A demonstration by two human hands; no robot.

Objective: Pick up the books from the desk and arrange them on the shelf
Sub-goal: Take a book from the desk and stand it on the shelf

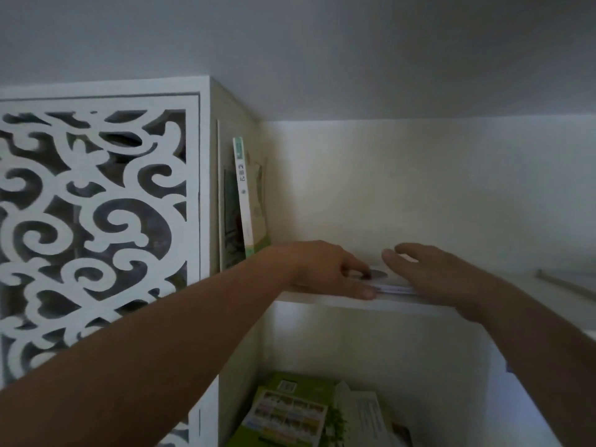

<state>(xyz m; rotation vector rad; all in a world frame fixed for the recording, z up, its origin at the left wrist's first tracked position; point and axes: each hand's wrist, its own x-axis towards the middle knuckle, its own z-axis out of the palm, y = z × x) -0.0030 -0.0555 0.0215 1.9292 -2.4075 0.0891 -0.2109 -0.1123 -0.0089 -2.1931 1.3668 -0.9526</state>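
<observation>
I see both hands up on the top shelf (pixel 403 305). A thin book (pixel 392 288) lies flat there, at the front edge of the board, and it sits right between my 2 hands. Only a small strip of it shows, with a grey round mark on its cover.

My left hand (pixel 325 269) is on the left end of the book. Its fingers curl down on the cover by the round mark, and the thumb lies along the front edge of the book. So the left hand pinches the book between fingers and thumb.

My right hand (pixel 429 272) is on the right end of the book. Its fingers are straight and loose, spread over the cover. I cannot tell if they press down on it or hang just above. It does not grip anything.

To the left, 2 more books stand up on the same shelf. The white and green book (pixel 245 201) leans a little against the side wall. A thinner book (pixel 229 217) stands just beside it, closer to the carved white door (pixel 96 221).

Below the shelf is another space. Green books (pixel 290 411) lie flat in there, in a loose pile with a white one (pixel 367 414) on the right.

The picture is dim and a bit blurry.
</observation>
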